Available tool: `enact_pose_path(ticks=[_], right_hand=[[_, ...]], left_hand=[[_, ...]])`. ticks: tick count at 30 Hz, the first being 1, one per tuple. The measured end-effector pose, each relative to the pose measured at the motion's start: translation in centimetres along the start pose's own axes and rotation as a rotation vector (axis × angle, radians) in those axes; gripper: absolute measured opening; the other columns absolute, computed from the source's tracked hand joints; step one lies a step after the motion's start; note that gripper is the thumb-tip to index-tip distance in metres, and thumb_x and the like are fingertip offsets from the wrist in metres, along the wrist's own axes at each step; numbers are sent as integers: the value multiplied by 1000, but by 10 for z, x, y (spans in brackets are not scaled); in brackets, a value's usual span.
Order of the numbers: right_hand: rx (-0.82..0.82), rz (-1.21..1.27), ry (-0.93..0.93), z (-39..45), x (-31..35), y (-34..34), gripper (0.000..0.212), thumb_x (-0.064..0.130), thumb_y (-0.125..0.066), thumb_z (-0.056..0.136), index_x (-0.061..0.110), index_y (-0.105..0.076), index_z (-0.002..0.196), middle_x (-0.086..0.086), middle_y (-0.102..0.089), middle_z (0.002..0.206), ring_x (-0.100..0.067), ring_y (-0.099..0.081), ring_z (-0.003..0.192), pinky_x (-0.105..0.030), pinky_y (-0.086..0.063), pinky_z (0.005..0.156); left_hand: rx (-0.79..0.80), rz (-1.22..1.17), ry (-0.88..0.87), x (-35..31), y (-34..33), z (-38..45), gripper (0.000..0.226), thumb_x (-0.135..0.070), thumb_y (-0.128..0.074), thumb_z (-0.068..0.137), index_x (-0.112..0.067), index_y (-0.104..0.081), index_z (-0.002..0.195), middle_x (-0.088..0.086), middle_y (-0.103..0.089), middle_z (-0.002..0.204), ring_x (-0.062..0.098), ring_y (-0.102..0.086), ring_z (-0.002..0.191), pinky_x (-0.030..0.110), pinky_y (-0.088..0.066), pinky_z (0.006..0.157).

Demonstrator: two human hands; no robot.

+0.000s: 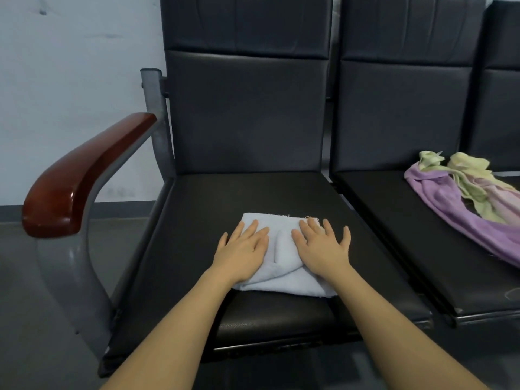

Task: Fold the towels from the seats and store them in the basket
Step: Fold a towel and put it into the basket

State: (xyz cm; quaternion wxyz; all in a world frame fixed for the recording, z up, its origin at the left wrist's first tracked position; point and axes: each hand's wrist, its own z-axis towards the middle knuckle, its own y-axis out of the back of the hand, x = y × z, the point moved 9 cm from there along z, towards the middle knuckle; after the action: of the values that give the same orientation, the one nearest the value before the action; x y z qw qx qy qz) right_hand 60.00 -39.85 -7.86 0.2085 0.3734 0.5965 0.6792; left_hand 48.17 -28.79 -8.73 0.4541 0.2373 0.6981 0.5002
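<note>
Both hands, left hand (244, 250) and right hand (323, 246), are pressing flat, fingers straight and grasping nothing, on the folded pale-blue towel (284, 273) lying on the black seat (197, 249); purple-and-yellow towels (461, 204) are lying at 2 o'clock.

Left hand (244, 250) and right hand (323, 244) press flat on a folded pale blue towel (284, 273) on a black seat (197, 220); purple and yellow towels (461, 204) lie crumpled on the next seat (394, 220).

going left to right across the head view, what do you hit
armrest → left hand → blue towel → right hand → purple towel; the yellow towel lies over the purple one, so its place is unclear.
</note>
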Motion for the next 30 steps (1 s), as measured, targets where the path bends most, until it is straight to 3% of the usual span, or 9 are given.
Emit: enact_pose_path(ticks=[4,9,13,15,18,22,25,27,30], right_hand=[[-241,-2,175,-8,30,33,40,39,-28,102,27,-50,134,10,-45,144,-13,-33,135,-38,1,111],[-84,196,268,-14,45,21,39,34,-36,101,29,-45,139,12,-59,125,-8,-44,125,-36,-1,109],[-40,318,262,-17,47,22,40,28,-47,98,32,-45,138,8,-61,117,-8,-47,120,-26,-3,104],[-81,355,260,-18,44,27,37,23,-50,96,31,-52,131,6,-61,114,-9,-48,116,-20,-7,93],[-217,401,223,-29,32,39,22,19,-50,95,28,-65,109,10,-56,111,-8,-45,112,-22,-12,92],[-247,637,239,-51,17,51,16,14,-52,94,28,-61,93,22,-55,100,6,-37,109,-24,-21,93],[-256,681,276,-63,3,57,27,16,-58,91,43,-57,88,20,-61,91,-19,-47,107,-32,-37,92],[-305,657,319,-72,-6,65,31,14,-61,89,44,-57,93,15,-63,90,-14,-56,97,-42,-40,99],[-340,459,413,-89,-11,65,24,9,-61,91,33,-63,97,17,-59,91,2,-54,92,-22,-22,103]], left_hand=[[-61,-75,-31,-3,10,1,44,-38,-20,103,-34,-34,144,-10,-14,158,11,-2,146,38,3,115],[-155,-23,-135,-3,23,-27,38,-36,-29,102,-30,-46,136,-10,-28,152,9,-16,139,28,-8,108],[-205,49,-249,-1,21,-49,50,-55,-30,95,-30,-52,132,-13,-37,146,5,-25,136,26,-15,106],[-293,10,-343,-8,26,-59,61,-63,-29,85,-27,-63,120,-11,-53,133,8,-44,125,27,-28,100],[-450,-87,-490,-15,31,-74,43,-52,-49,84,-19,-72,101,-7,-67,108,10,-61,98,32,-47,82],[-489,-133,-507,-20,25,-78,33,-41,-54,82,-16,-74,92,-6,-68,97,8,-60,89,37,-53,75],[-586,-223,-470,-22,34,-81,34,-40,-53,82,-14,-75,88,-5,-68,89,5,-53,85,38,-52,71],[-640,-280,-420,-23,41,-82,35,-41,-52,83,-15,-75,88,-6,-66,88,6,-51,85,35,-50,72],[-617,-151,-466,-35,37,-85,33,-41,-51,82,-17,-74,84,-6,-65,84,10,-53,82,33,-47,67]])
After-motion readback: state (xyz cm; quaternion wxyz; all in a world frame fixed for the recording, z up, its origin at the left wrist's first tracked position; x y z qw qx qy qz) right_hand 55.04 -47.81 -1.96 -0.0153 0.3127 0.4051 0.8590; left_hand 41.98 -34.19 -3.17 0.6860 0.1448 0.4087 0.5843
